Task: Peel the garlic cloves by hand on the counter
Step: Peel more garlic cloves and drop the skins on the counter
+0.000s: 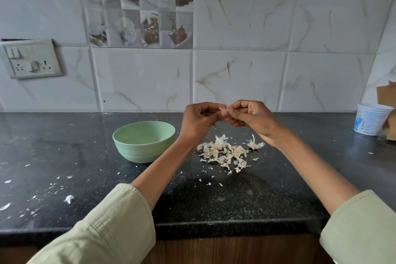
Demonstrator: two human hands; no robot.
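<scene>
We hold a garlic clove (223, 113) pinched between left hand (200, 121) and right hand (249, 117) above the worktop (64, 152), apparently mid-peel; next, strip remaining skin onto the peel pile (227, 153).

white tub (371, 118) and switchboard (32, 58) against tiled wall (235, 17)

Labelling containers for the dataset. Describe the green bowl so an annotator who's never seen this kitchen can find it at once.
Start at the black speckled counter below the white marble-look tiles. The green bowl stands on it just left of the raised left hand, beside the pile of garlic skins. It is the only pale mint, round, open dish; the other container, a white printed tub, stands far right.
</scene>
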